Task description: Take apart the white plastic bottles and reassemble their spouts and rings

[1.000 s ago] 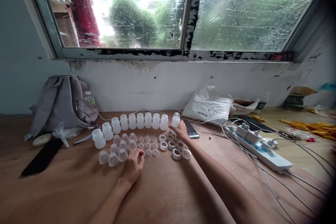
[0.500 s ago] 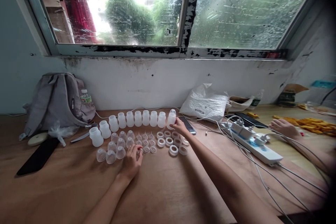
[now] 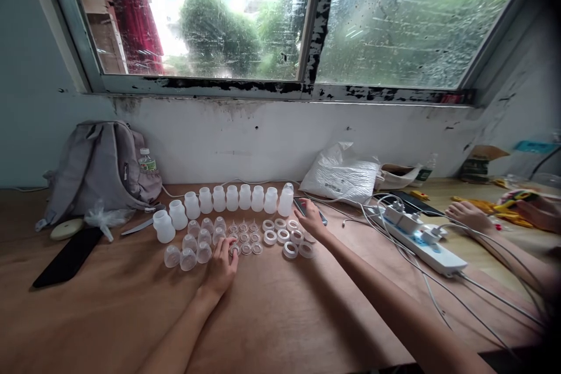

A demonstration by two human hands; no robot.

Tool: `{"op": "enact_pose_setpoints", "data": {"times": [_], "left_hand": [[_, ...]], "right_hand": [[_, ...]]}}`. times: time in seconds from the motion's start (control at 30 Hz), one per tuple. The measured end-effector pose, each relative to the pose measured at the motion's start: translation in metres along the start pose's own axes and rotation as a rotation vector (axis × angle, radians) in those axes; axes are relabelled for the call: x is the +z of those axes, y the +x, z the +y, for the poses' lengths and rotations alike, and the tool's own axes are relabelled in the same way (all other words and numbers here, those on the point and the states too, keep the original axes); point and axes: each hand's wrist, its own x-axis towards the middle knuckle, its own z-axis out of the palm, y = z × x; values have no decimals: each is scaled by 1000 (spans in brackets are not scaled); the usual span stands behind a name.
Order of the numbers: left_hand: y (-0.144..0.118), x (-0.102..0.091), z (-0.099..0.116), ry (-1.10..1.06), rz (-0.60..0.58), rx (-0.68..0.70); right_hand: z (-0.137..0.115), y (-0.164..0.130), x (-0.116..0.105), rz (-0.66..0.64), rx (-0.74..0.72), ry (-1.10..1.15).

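A curved row of frosted white baby bottles [image 3: 219, 198] stands along the back of the table. The rightmost bottle [image 3: 286, 200] carries a clear dome cap. Just right of it, my right hand [image 3: 309, 219] is off the bottle, fingers loosely apart, over the screw rings' right edge and near the phone. My left hand [image 3: 221, 269] has thumb and fingertips around a clear silicone nipple [image 3: 235, 249] at the front left of the nipple group. Clear dome caps [image 3: 204, 236] sit to the left of that hand. White screw rings [image 3: 270, 237] lie right of the nipples.
A phone [image 3: 323, 216], silvery plastic bag [image 3: 342, 172] and power strip [image 3: 432, 245] with trailing cables lie to the right. Another person's hands [image 3: 471, 216] are beyond, near yellow pieces. At left are a grey backpack [image 3: 100, 163], black pouch [image 3: 65, 257] and knife blade [image 3: 137, 228].
My right hand has let go of the rightmost capped bottle and drawn back to the right and slightly down. My left hand stays at the same nipple. The other person's second hand has come into view.
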Motion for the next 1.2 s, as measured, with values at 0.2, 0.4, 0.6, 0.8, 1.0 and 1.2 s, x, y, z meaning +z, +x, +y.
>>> {"op": "enact_pose_setpoints", "data": {"times": [0.2,0.4,0.6,0.8,1.0,1.2], "left_hand": [[-1,3,-1,16,7,18],[-5,11,-9,68,-111,30],[-1,-2,4,-2,-106,67],[-5,-5,17,-103,-274,112],[-8,2,20,-37,-413,77],[-6,-4,22,-148,-277,50]], "right_hand": [[-28,-82,-18,-82,-275,-140],[-50,-120,-8,-158,-424,-158],[-77,-118,1,-205,-504,160],[-83,-118,15,-157,-442,316],[-83,-117,9,-276,-412,331],[-88,-119,6,-337,-428,378]]}}
